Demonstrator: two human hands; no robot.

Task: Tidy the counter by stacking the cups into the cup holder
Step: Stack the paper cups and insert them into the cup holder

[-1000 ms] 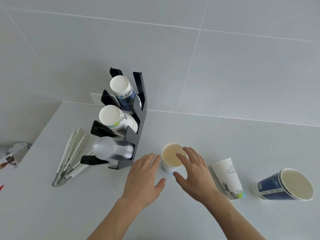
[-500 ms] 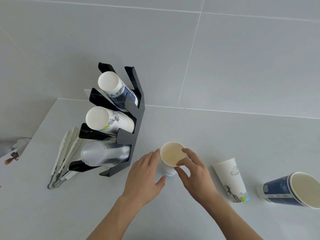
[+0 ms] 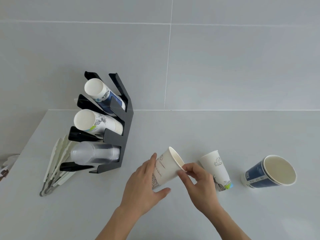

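Head camera view: a white paper cup [image 3: 167, 168] is tilted, mouth to the right, held by both hands. The left hand [image 3: 144, 183] wraps its body; the right hand [image 3: 199, 181] pinches its rim. Left of them, a black cup holder [image 3: 123, 129] stores three cup stacks. Two more cups sit at right on the counter [image 3: 225, 135].

**Soft, even daylight with wide-angle bending at the edges**

Bright, diffuse light is washing evenly over the grey counter [image 3: 225, 135] and the tiled wall [image 3: 225, 66], casting only faint, soft-edged shadows. No harsh glare is showing; the clear plastic cups [image 3: 95, 153] are catching mild highlights. The grout lines are bowing slightly from lens distortion. The centre is looking sharp, while the far left edge is smearing into blur.
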